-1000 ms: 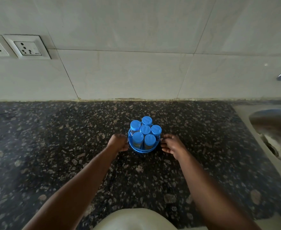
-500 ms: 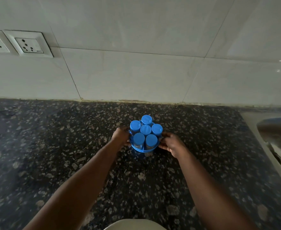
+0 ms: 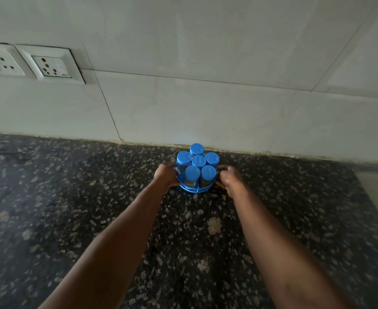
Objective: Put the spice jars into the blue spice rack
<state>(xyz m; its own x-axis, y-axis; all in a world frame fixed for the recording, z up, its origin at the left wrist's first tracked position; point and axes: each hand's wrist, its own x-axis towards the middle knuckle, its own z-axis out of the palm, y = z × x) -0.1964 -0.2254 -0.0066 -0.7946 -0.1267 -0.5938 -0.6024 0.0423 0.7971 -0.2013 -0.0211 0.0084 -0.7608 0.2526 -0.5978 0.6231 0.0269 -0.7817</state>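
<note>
- Spice jars (image 3: 196,166), six with blue caps, stand in the blue spice rack (image 3: 194,189) near the tiled wall (image 3: 206,103) on the granite counter (image 3: 72,197).
- Your left hand (image 3: 165,176) and right hand (image 3: 228,178) clamp their fingers on the rack's opposite sides.

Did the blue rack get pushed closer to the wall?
Yes. The blue rack, held by left hand and right hand, now sits nearer the tiled wall.

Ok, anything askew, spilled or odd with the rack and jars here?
Nothing stands out. Six blue-capped spice jars stand upright in the blue spice rack, left hand and right hand gripping its sides. No spill shows on the granite counter.
</note>
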